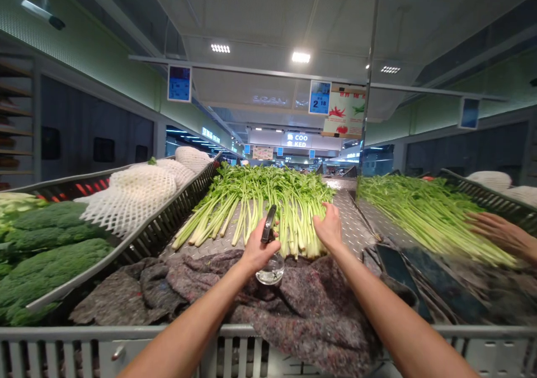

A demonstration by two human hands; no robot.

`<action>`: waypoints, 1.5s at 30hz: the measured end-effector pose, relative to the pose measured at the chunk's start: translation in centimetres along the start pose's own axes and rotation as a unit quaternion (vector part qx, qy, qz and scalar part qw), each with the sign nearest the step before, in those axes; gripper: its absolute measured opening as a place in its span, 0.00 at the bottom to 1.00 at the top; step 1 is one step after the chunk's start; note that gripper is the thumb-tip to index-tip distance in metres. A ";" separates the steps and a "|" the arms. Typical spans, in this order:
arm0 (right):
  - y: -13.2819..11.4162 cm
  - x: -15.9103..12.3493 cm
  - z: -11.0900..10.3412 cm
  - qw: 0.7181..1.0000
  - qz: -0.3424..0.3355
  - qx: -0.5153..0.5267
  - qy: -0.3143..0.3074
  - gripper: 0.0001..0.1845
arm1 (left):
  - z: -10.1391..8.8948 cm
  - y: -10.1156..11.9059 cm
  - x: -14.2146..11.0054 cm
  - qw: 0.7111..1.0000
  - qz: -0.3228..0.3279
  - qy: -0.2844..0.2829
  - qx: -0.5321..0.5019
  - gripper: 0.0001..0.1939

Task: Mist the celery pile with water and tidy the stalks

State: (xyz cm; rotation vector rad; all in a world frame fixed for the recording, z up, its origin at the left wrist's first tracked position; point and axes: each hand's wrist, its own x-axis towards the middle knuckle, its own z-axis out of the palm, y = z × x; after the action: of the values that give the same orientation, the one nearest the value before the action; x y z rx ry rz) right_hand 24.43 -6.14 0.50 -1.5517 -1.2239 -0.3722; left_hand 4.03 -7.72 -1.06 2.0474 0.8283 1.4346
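Observation:
My left hand (258, 250) is closed around the neck of a clear spray bottle (271, 274) with a black trigger head (269, 224). Some liquid seems to show in the bottle, which is above a crumpled grey-brown felt cloth (302, 302). Loose stalks of celery (251, 202) lie side by side on a metal tread-plate shelf, leaves pointing away and pale root ends toward me. At the right edge of the celery is my right hand (329, 227), thumb and fingers apart; whether it touches the stalks I cannot tell.
To the left, a black slatted divider (163, 213) separates broccoli (54, 249) and produce in white foam netting (130, 190). A mirror (423, 210) on the right reflects celery and a hand. A dark phone-like object (403, 277) lies near it. A grey slatted rail (168, 333) runs along the front.

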 end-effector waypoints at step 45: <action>2.1 -2.6 1.9 0.991 0.052 -0.048 -0.113 0.25 | -0.3 -1.8 -1.1 0.998 -0.007 0.063 0.022 0.20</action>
State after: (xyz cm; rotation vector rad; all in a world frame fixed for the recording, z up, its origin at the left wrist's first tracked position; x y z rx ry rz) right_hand 24.40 -5.65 -3.32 -1.7696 -1.3058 -0.1929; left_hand 3.11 -7.29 -2.94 1.9959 0.9322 1.5626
